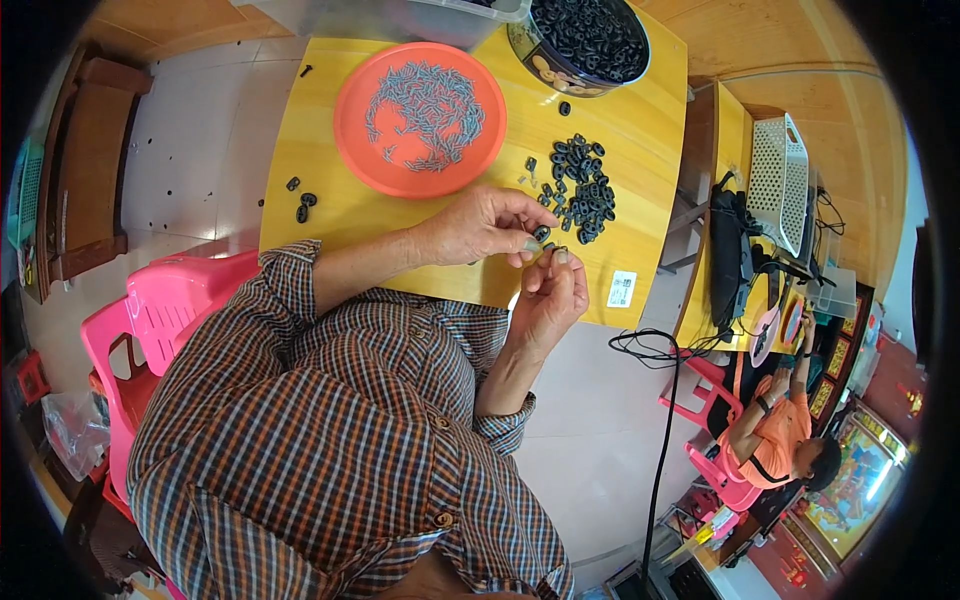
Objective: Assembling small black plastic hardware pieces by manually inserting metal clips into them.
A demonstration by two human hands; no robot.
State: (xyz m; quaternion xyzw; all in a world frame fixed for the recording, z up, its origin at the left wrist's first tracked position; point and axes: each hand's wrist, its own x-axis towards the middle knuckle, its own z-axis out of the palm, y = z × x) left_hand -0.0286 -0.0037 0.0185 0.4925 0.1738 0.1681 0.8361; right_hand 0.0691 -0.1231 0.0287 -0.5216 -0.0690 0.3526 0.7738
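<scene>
Standing near the bench [640,120]. Person seated close in, hands meeting over the near edge, almost fingertip to fingertip. Left hand [490,226]: thumb and forefinger pinched on a small black part [541,233], the grip right at the tips, presumably because the piece is so little and must be turned finely. Right hand [550,297]: fingertips drawn up just below it, thumb and finger bunched; a dark speck shows there, but whether it is gripped I cannot tell.

Black pile [590,200] lies loose just beyond the fingers, to the right; I take it that it is tipped out there so single pieces come easily to hand. Round tin [535,72] behind it, heaped with more of the same kind, likely the bulk stock, set back to leave working room.

Orange-red plate [348,140] to the left of the tin. Grey screw-like pins [450,115] spread thin across its floor; the raised rim probably stops them rolling away, the shallow spread makes picking simpler.

Few black strays [304,207] at the bench's left side, well apart from the pile; reason unclear. White label [621,289] flat near the right corner.
</scene>
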